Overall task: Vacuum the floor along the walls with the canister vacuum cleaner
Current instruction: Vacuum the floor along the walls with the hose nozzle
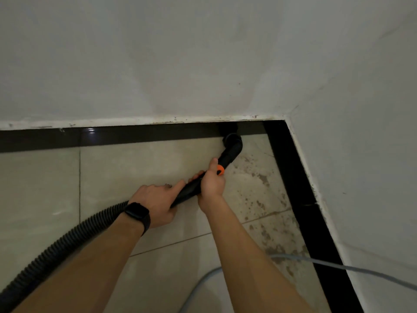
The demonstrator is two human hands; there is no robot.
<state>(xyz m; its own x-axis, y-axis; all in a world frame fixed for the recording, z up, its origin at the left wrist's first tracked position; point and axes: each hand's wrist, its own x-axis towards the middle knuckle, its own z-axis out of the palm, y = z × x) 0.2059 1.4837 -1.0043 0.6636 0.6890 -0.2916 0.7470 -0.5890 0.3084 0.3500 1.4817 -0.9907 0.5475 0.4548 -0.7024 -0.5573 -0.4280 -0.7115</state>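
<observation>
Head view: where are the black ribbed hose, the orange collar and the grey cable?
black ribbed hose (pixel 67 236), head view, its middle bend.
orange collar (pixel 220 170), head view, its side.
grey cable (pixel 338 265), head view, its right stretch.

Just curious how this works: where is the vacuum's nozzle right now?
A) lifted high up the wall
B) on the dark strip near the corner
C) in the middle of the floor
B: the nozzle sits on the dark strip, close to the corner.
</observation>
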